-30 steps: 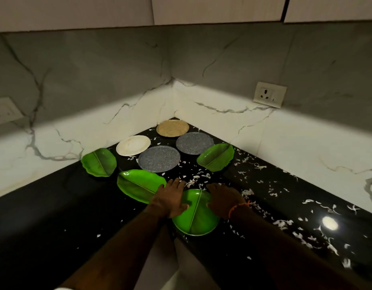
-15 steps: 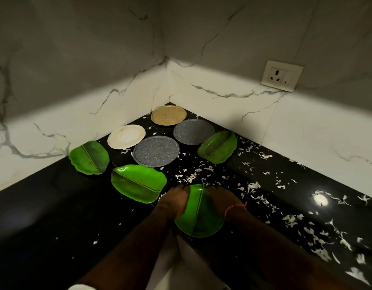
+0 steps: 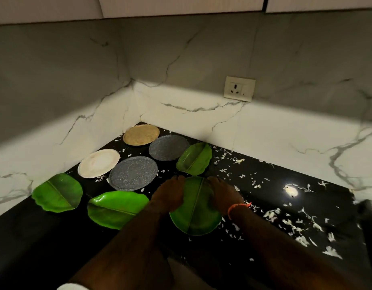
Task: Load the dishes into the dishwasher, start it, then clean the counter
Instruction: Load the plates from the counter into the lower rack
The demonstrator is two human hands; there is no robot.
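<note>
A green leaf-shaped plate (image 3: 196, 212) lies near the front edge of the black counter (image 3: 264, 243). My left hand (image 3: 170, 194) grips its left rim and my right hand (image 3: 225, 195) grips its right rim. Three more green leaf plates lie at the far left (image 3: 57, 192), beside my left arm (image 3: 116, 208) and behind the held plate (image 3: 194, 159). Two grey speckled plates (image 3: 134, 173) (image 3: 167, 147), a white plate (image 3: 98, 163) and a tan plate (image 3: 141, 135) sit toward the corner.
White scraps (image 3: 294, 227) are scattered over the counter to the right. Marble walls meet in a corner behind the plates, with a wall socket (image 3: 239, 88) on the right wall. Cabinets hang overhead.
Both hands have closed onto the near green plate's rims. My head has tilted up again, so the cabinets are back in view.
</note>
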